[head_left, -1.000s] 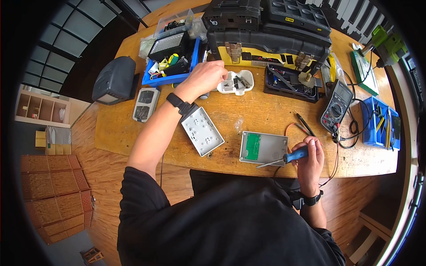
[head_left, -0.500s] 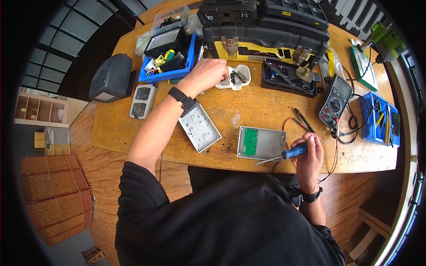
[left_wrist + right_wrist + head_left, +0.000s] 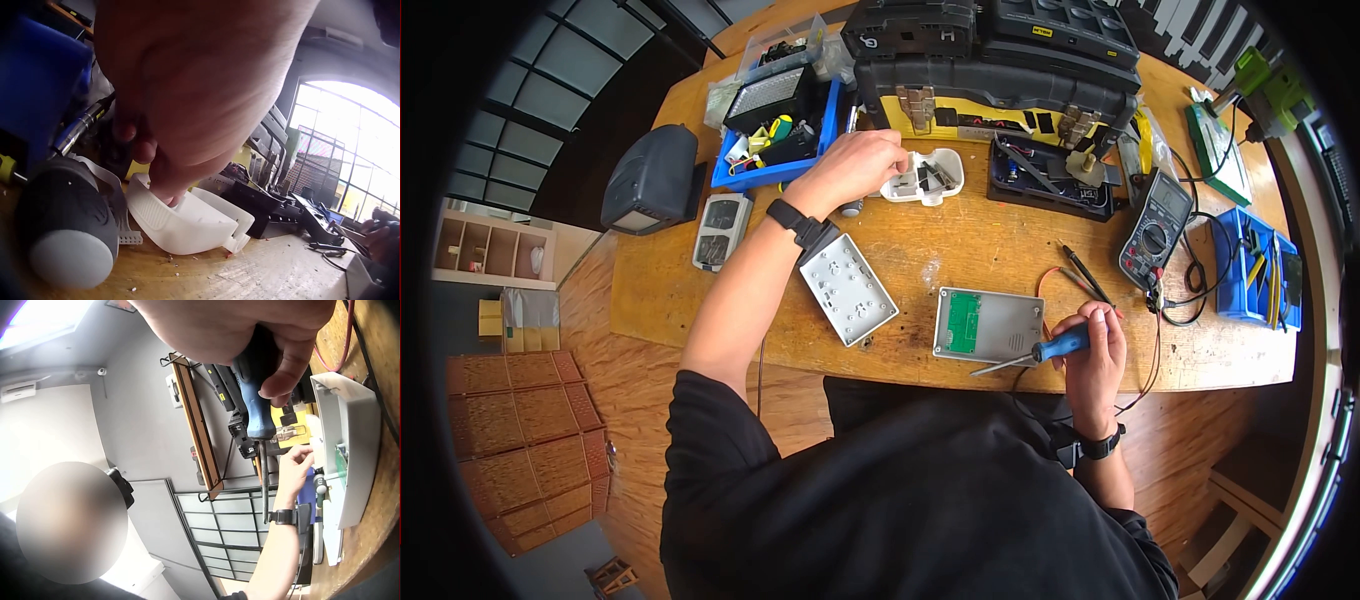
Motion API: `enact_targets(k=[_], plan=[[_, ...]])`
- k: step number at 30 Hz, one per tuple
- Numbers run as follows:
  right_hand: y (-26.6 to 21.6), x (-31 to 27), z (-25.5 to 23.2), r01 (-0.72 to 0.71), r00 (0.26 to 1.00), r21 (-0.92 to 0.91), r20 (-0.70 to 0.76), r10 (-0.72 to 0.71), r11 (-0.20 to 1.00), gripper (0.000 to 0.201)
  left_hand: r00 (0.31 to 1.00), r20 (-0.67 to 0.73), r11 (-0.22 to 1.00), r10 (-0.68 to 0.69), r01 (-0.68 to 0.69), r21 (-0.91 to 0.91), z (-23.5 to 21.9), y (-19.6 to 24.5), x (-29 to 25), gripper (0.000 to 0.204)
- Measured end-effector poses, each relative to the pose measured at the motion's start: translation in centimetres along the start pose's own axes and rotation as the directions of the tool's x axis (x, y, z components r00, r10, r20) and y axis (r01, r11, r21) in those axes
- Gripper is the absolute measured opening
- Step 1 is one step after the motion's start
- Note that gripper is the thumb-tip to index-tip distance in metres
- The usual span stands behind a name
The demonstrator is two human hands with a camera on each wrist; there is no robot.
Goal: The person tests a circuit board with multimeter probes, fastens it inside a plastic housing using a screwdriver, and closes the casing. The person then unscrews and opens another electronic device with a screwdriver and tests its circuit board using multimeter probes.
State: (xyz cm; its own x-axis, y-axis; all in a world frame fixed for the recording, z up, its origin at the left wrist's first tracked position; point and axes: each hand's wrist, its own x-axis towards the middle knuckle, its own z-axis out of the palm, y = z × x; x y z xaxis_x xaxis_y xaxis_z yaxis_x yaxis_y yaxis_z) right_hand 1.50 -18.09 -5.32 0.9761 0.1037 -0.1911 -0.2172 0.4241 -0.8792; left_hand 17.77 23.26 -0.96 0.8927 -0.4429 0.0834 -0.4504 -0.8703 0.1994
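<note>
My left hand (image 3: 855,170) reaches over the left side of a small white case (image 3: 940,178) holding small parts. In the left wrist view its fingertips dip inside the white case (image 3: 187,222); what they touch is hidden. The right hand (image 3: 1097,365) grips a blue-handled screwdriver (image 3: 1064,344), its shaft pointing left over the near edge of a grey enclosure half (image 3: 1010,325) with a green circuit board (image 3: 963,322). The blue handle (image 3: 257,415) also shows in the right wrist view, thumb along it. Another grey enclosure half (image 3: 850,290) lies below the left wrist.
A blue bin (image 3: 828,125) of tools stands back left, near a dark speaker-like box (image 3: 650,180). Behind the white case is a large black and yellow toolbox (image 3: 1000,90). To the right are a black parts tray (image 3: 1050,185), a multimeter (image 3: 1156,230) with leads and a blue tray (image 3: 1257,270).
Over the white case, my left hand has shifted slightly left and back from its contents. My right hand still holds the screwdriver in nearly the same place. The head view has shifted a little.
</note>
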Motion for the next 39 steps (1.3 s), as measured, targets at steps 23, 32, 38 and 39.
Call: enact_targets(k=[23, 32, 38, 39], plan=[[0.5, -0.3, 0.7, -0.008, 1.0, 0.013, 0.018, 0.008, 1.0, 0.025, 0.985, -0.008, 0.961, 0.175, -0.169, 0.218, 1.3, 0.2, 0.4, 0.011], [0.2, -0.8, 0.6, -0.015, 0.999, 0.016, 0.036, 0.014, 1.0, 0.025, 0.985, -0.111, 0.991, 0.129, -0.125, 0.045, -0.8, 1.0, -0.4, 0.006], [-2.5, -0.5, 2.1, 0.263, 0.965, 0.056, -0.025, -0.262, 0.963, 0.012, 0.988, -0.153, 0.838, 0.021, -0.101, -0.537, -4.7, 7.8, -3.5, 0.009], [-3.4, -0.7, 2.6, 0.306, 0.951, 0.06, 0.014, -0.307, 0.95, 0.01, 0.984, -0.176, 0.825, 0.03, -0.124, -0.551, -5.0, 9.4, -4.4, 0.01]])
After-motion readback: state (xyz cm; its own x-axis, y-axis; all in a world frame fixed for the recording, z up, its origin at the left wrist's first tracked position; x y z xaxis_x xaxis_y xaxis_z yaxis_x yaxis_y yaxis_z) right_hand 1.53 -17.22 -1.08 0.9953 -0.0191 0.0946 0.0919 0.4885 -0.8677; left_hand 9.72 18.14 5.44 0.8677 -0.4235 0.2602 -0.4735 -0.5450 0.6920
